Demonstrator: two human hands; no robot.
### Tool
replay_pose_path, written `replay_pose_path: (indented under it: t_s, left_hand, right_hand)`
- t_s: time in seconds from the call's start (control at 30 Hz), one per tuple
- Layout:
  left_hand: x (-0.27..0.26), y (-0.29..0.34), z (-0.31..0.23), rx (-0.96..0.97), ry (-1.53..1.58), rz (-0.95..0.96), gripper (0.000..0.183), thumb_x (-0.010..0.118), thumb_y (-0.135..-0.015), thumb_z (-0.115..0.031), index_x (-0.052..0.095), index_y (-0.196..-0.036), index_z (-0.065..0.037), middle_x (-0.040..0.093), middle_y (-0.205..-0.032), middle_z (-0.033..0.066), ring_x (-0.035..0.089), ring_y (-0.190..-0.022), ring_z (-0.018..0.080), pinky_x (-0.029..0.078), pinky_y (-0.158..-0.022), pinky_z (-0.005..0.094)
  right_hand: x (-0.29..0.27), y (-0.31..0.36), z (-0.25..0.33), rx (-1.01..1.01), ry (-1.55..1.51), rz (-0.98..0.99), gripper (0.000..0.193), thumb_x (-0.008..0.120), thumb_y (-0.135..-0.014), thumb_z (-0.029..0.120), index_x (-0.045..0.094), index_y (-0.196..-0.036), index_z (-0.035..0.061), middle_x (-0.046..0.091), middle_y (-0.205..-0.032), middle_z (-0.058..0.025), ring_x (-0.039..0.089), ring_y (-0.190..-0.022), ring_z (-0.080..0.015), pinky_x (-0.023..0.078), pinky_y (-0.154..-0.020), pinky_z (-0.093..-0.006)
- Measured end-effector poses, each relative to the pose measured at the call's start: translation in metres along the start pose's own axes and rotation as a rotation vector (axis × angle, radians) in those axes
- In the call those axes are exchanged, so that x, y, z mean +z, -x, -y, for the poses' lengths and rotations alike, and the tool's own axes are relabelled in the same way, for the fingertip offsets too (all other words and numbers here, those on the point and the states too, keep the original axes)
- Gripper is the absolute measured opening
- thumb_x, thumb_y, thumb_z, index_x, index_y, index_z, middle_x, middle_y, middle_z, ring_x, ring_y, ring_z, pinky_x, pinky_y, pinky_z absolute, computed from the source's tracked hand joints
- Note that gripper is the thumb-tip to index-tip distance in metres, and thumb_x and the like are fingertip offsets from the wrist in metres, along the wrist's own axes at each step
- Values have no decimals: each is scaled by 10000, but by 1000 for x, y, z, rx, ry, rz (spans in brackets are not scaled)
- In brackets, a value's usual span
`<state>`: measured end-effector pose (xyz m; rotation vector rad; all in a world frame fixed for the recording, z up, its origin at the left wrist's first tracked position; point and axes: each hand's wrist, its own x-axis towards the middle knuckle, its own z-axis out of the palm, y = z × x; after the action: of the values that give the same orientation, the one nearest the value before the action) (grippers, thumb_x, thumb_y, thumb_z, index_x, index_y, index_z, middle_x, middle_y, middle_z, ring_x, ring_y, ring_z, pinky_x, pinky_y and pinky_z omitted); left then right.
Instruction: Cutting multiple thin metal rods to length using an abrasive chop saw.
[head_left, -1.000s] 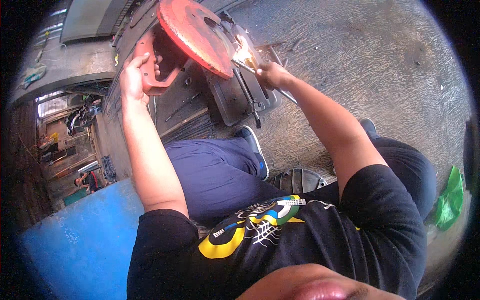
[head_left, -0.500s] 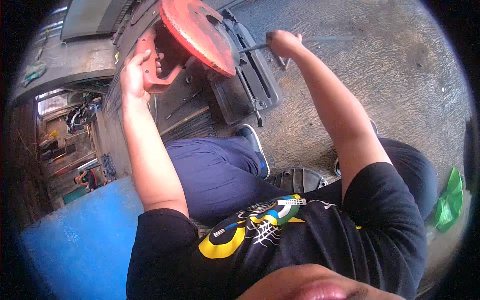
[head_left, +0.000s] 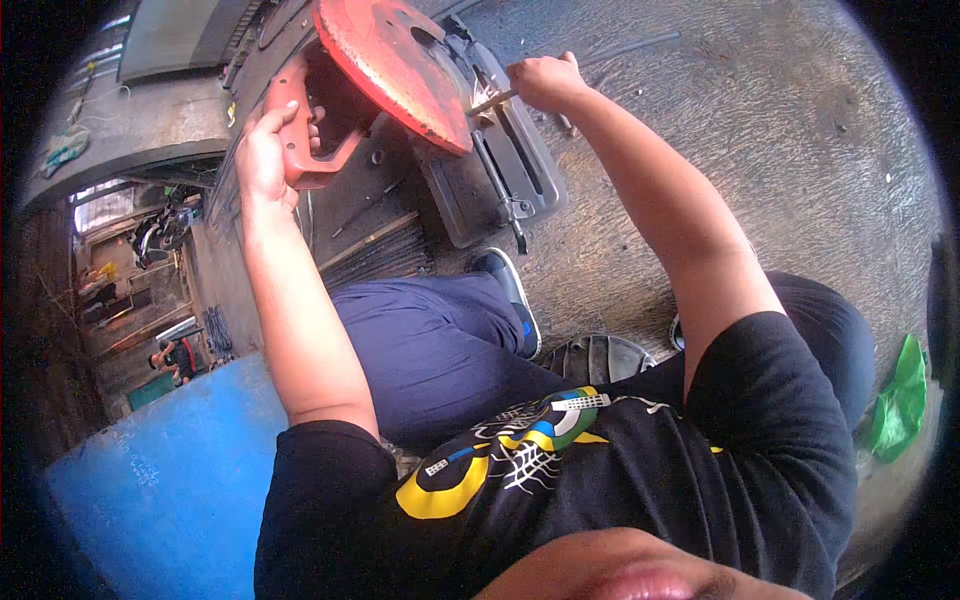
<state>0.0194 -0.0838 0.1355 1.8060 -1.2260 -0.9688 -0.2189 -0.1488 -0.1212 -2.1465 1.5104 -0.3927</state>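
Beside the round red guard (head_left: 385, 70), left grip (head_left: 265, 160) clasps a red looped handle (head_left: 293, 130), right grip (head_left: 548, 82) a partly hidden slim metal bar (head_left: 496, 101).

Open floor (head_left: 780, 180) spreads right of the right hand (head_left: 545, 82), while the red blade guard (head_left: 385, 70) blocks passage leftward.

1. Right edge: a crumpled green plastic bag (head_left: 898, 405) lying on the rough grey floor (head_left: 800, 170).
2. Lower left: a large blue panel (head_left: 170, 490) with faint pale handwriting.
3. Lower middle: a black, ribbed object (head_left: 600, 354) with a curved rim, partly hidden.
4. Far left, in the background: another person (head_left: 180, 358), small in view, in dark clothing, beside a green patch (head_left: 148, 393) too small to identify.
5. Upper left: a greenish-blue cloth (head_left: 66, 148) on a grey ledge (head_left: 180, 125).
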Motion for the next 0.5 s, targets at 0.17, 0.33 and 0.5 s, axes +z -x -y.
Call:
replay_pose_path:
  t_s: [0.17,0.33,0.5]
  left_hand:
    - [0,0,1,9,3,-3,318,548,-852,-163,539,-1101,34,659,-901,140,592,-672,150,503,-607,271]
    - [0,0,1,15,-12,7,327,550,-851,-165,534,-1107,38,659,-903,142,592,-677,149,502,-612,269]
    - [0,0,0,23,-15,20,345,549,-850,-161,522,-1128,43,659,-912,144,593,-693,150,499,-625,270]
  right_hand:
    - [0,-3,0,-15,21,12,218,526,-787,216,677,-944,205,691,-909,-67,655,-901,-255,345,-885,-503]
    - [-2,-4,0,-26,20,14,215,528,-791,229,675,-946,206,692,-914,-67,657,-900,-256,345,-889,-511]
    - [0,-4,-3,-22,27,33,231,519,-806,242,660,-987,216,692,-928,-54,655,-917,-260,329,-916,-557]
